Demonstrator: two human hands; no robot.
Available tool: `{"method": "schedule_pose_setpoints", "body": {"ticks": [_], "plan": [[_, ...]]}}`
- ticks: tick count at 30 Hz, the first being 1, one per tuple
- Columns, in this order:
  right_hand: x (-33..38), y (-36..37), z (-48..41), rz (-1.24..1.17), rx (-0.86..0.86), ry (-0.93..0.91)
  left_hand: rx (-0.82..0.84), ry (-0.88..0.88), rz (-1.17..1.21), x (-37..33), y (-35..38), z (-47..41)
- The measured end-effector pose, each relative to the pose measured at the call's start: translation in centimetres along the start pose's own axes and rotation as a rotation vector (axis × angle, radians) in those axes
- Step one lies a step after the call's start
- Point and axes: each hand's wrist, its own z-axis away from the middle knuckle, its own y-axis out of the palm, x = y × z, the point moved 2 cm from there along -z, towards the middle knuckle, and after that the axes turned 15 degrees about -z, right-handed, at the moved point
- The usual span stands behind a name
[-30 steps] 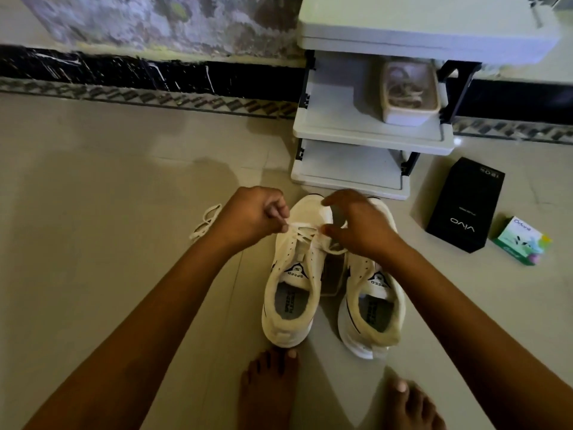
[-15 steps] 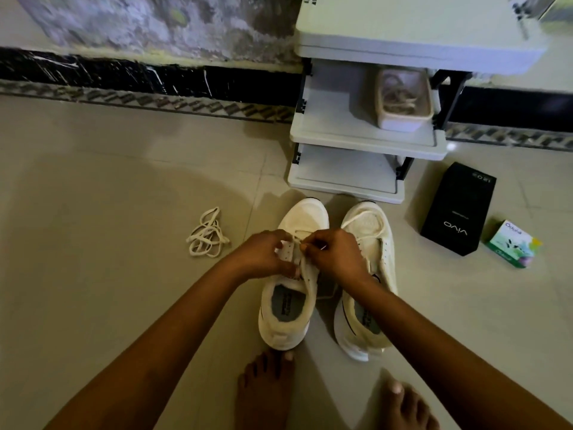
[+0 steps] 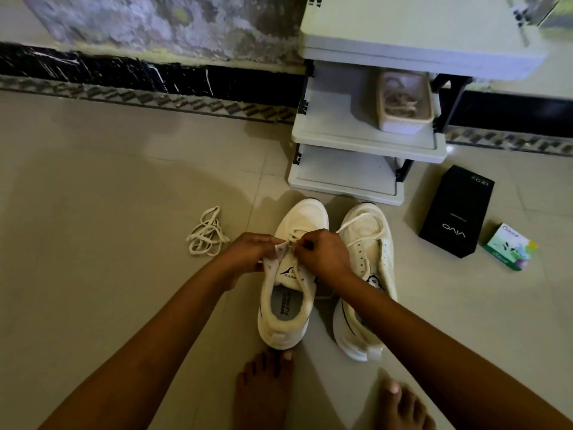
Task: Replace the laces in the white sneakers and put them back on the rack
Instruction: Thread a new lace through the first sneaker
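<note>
Two white sneakers, smooth and rounded, sit side by side on glossy tile before the rack [image 3: 366, 144], left hand [image 3: 248, 254] gripping the left sneaker [image 3: 291, 290]'s eyelet flap, right hand [image 3: 322, 252] pinching its flat lace [image 3: 290, 242].

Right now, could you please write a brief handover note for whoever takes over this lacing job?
Left hand grips the eyelet flap of the left sneaker; right hand pinches its lace.
That sneaker is partly laced; the right sneaker is threaded only at the toe, upper eyelets empty.
A loose lace lies left of the pair, which stands before the rack.
Left: finish both, then shelve them.
</note>
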Motion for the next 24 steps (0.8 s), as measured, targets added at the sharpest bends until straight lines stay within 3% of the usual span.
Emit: {"method": "schedule_pose_setpoints", "body": {"ticks": [5, 11, 16, 20, 22, 24], "plan": [[-0.1, 0.2, 0.0, 0.013, -0.015, 0.027, 0.076, 0.062, -0.063, -0.4, -0.1, 0.1], [-0.2, 0.9, 0.1, -0.008, -0.061, 0.053, 0.024, 0.044, -0.12, -0.8, 0.1, -0.6], [0.2, 1.3, 0.4, 0.074, -0.07, 0.004, -0.325, 0.169, -0.252, 0.1, 1.7, -1.2], [-0.3, 0.8, 1.0, 0.254, -0.109, -0.128, -0.436, 0.196, -0.34, 0.0, 1.8, -1.1], [-0.5, 0.2, 1.0, 0.385, 0.004, -0.113, -0.447, 0.192, -0.253, -0.3, 1.3, -1.0], [-0.6, -0.2, 0.9, 0.47, 0.111, -0.096, -0.375, 0.204, 0.049, -1.8, 1.2, -0.1]]}}
